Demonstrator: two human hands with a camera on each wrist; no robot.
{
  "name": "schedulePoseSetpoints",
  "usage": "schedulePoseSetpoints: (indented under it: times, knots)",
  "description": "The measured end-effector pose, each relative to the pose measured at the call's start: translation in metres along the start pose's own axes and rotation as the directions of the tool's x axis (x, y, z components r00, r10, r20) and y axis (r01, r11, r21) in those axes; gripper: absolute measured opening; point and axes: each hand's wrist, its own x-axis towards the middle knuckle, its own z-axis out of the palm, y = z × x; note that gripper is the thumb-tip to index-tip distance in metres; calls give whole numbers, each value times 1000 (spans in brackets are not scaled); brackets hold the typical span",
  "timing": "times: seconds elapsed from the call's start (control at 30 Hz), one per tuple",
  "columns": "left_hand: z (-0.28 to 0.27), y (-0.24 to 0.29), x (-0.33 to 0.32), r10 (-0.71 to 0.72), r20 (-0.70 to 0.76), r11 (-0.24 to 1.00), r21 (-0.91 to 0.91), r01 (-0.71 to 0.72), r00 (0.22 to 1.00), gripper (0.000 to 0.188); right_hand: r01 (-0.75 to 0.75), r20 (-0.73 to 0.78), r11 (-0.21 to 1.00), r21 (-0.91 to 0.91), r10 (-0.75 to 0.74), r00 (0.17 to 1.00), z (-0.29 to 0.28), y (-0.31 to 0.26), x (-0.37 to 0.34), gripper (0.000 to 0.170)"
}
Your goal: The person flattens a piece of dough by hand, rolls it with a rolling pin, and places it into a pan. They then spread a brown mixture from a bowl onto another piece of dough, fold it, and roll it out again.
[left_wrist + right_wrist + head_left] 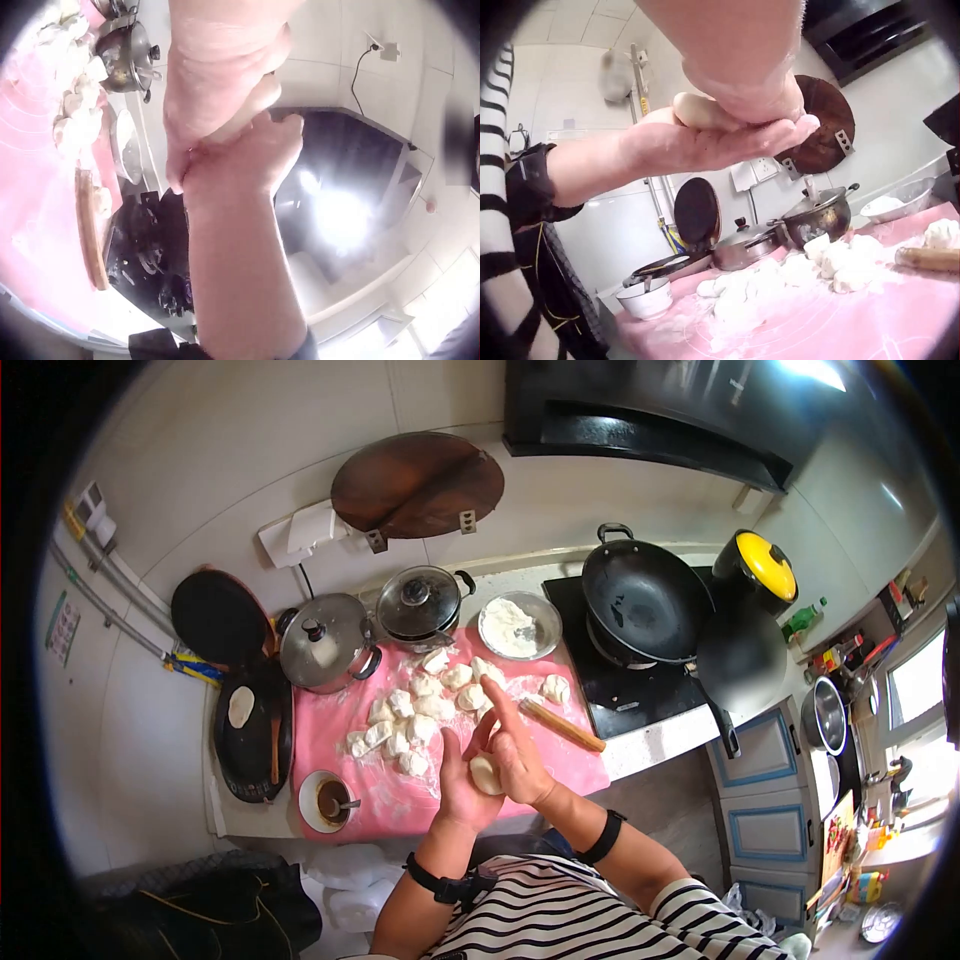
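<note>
A pale, rounded piece of dough (486,774) lies between my two palms, above the front of the pink mat (400,810). My left hand (462,792) is beneath it, palm up with fingers stretched flat. From above, my right hand (520,755) presses on the dough with its fingers extended. The right wrist view shows the edge of the dough (697,111) bulging out over the left palm near the wrist side. Beyond the hands, several floury dough pieces (434,707) are clustered on the mat, and a wooden rolling pin (564,724) lies to the right.
A bowl of flour (520,626) and two lidded pots (325,644) stand behind the mat. At left are an open electric griddle (245,760) with a flat dough round (241,707) and a bowl of brown sauce (325,801) with a spoon. A wok (648,600) sits on the stove at right.
</note>
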Motion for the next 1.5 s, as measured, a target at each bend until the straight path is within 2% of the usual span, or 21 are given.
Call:
schedulePoseSetpoints:
  times: [0.07,0.1,0.17,0.2,0.27,0.3,0.33,0.4,0.43,0.5,0.57,0.73,0.77,0.87,0.97,1.07,1.17,1.27,1.37,1.47,1.5]
  knots:
    - [-2,3,1,-105,-130,994,9,107,986,78,-111,-93,986,124,123,988,-3,6,-11,64]
    - [-11,1,4,-124,-163,992,6,126,979,74,-121,-166,990,67,131,977,-5,17,-14,60]
    - [-18,0,3,-116,-142,993,-27,114,983,73,-149,-312,974,168,196,929,1,5,-20,45]
    - [-21,1,3,-110,-133,993,-44,105,985,72,-120,-271,993,-2,115,956,0,7,-25,42]
    - [-23,0,6,-29,-248,989,132,64,968,72,-37,-152,943,-331,-14,988,-6,12,-42,37]
    - [-27,0,9,-1,-308,970,232,76,951,72,-1,-89,951,-310,-28,996,-6,14,-46,33]
    - [-28,-1,10,33,-362,940,327,94,932,72,-107,-79,968,-225,92,993,-7,12,-48,35]
    - [-27,1,12,52,-343,963,265,44,938,70,-320,-30,946,-60,319,947,-9,7,-51,40]
    - [-28,3,10,67,-304,974,227,4,950,69,-373,-47,895,245,396,917,-8,17,-48,41]
    - [-27,9,6,63,-232,990,141,-31,971,67,-446,-25,758,476,518,855,-21,27,-53,41]
    - [-36,5,4,49,-185,947,320,13,981,66,-455,7,607,652,595,804,-26,31,-54,42]
    - [-47,-2,-9,-61,-119,758,641,123,991,69,-389,-59,768,509,482,874,-24,41,-56,41]
    - [-48,-4,-8,0,-147,762,640,95,989,59,-396,-56,801,450,468,882,-24,43,-57,41]
    - [-45,1,-8,4,-196,637,756,149,981,52,-455,-37,792,407,512,858,-26,40,-59,39]
    - [-51,-2,-7,-19,-251,599,772,212,968,49,-568,6,753,333,601,799,-31,50,-63,38]
    - [-64,-1,-5,-102,-285,595,750,288,953,51,-627,22,730,272,646,763,-34,57,-64,35]
    - [-66,-7,-8,-50,-184,669,723,170,982,54,-589,5,720,368,632,775,-35,65,-69,36]
    - [-67,-11,-13,-14,-173,789,603,117,985,58,-554,13,695,459,618,786,-38,65,-69,34]
    - [-86,-12,-5,-125,-276,710,647,280,953,59,-579,51,672,461,632,774,-39,70,-72,32]
    - [-92,-16,-2,-48,-314,675,690,263,948,53,-537,-67,735,415,613,787,-36,77,-71,27]
    - [-96,-16,-2,5,-320,643,726,242,947,51,-443,-158,874,201,476,865,-37,76,-72,28]
